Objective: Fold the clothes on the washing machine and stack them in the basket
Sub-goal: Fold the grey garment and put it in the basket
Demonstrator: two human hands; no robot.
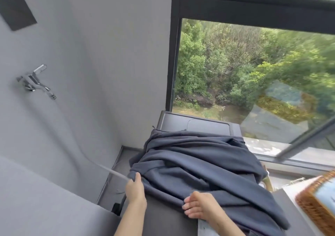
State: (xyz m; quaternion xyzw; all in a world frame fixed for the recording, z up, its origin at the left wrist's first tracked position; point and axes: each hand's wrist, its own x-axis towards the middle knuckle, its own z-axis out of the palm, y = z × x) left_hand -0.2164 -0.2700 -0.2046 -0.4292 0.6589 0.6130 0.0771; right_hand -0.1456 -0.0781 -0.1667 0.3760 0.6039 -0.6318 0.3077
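Observation:
A dark blue garment (208,163) lies rumpled across the top of the dark grey washing machine (195,122), hanging over its right side. My left hand (135,190) pinches the cloth's left edge near the machine's left side. My right hand (201,206) grips the near hem with curled fingers. A woven wicker basket (315,205) stands at the lower right, partly cut off by the frame edge; its inside shows something pale blue.
A grey wall with a chrome tap (34,81) and a thin hose is on the left. A large window (253,72) with trees outside lies straight ahead. A pale cloth (204,228) shows under my right forearm.

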